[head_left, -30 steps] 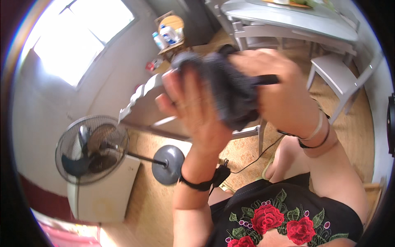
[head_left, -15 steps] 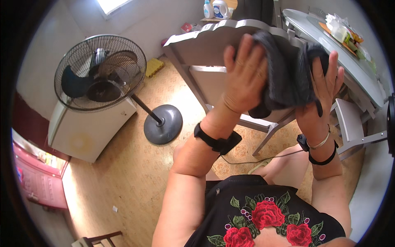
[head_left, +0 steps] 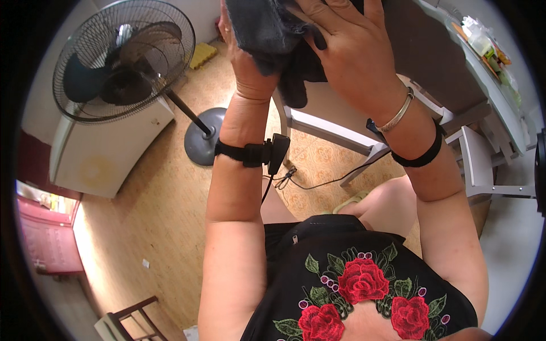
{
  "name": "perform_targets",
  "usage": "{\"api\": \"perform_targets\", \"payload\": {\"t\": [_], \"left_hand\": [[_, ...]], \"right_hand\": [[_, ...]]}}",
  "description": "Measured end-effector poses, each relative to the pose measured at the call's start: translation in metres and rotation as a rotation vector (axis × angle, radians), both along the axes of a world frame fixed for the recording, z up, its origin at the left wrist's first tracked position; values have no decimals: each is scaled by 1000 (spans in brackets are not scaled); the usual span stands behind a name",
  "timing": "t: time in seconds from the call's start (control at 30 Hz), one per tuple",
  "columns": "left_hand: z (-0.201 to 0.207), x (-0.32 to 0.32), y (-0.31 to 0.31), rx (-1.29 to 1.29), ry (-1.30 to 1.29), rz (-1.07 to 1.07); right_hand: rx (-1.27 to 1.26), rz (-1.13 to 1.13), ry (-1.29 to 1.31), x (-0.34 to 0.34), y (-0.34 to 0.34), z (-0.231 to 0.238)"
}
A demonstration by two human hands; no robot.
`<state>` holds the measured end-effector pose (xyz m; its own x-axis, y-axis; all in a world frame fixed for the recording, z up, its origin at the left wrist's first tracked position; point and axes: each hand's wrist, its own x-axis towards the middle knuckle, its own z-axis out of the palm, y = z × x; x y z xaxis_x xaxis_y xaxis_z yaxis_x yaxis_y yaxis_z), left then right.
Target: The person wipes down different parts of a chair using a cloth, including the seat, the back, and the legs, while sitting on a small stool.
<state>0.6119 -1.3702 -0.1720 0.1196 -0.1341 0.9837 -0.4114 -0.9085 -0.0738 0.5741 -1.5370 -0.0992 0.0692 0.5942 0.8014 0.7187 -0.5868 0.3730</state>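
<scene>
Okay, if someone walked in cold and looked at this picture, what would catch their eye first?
Probably the two raised hands at the top centre, left hand and right hand, both gripping a dark grey cloth. Next, the standing fan at upper left on the wooden floor. Then the red rose embroidery on the black top, bottom centre.

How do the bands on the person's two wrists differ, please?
The left wrist's black strap carries a small black device with a cable hanging from it; the right wrist's plain black band carries nothing. The right wrist also wears a thin metal bangle; the left wears none. Both hands grip the dark grey cloth.
</scene>
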Motion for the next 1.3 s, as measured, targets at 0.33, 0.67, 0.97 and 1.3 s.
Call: {"api": "perform_targets", "payload": {"t": [0.33, 0.67, 0.97, 1.3], "left_hand": [[-140, 10, -42, -833, 434, -871], [-257, 2, -74, -667, 826, -476], [-160, 2, -97, -592, 450, -493], [-124, 4, -126, -27, 303, -250]], "right_hand": [[-287, -12, 153, 35, -5, -111], [-618, -125, 428, 39, -74, -245], [-20, 26, 332, 24, -93, -186], [167, 33, 566, 11, -145, -160]]}}
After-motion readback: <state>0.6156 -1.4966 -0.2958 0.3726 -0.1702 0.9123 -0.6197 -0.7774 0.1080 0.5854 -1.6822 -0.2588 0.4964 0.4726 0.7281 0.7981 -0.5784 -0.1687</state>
